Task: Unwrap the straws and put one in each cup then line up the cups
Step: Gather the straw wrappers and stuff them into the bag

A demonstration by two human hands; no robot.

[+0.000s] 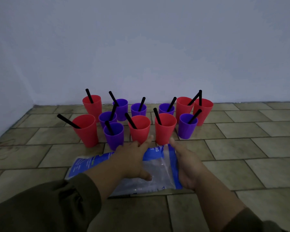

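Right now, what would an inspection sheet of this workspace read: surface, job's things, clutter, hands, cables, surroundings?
Surface: tiled floor, dimly lit.
Job's things: six red cups and six purple cups, clustered in rough rows, not one line; a black straw in each.
Clutter: blue and clear plastic bag lying flat beneath the hands.
Hands: left hand and right hand open, stretched over the bag toward the front red cups.
Cables: nothing seen.
Surroundings: plain wall behind the cups.

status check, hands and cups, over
Left hand, right hand open, at front red cups. Straws all in, no line yet. Plastic bag under both hands.
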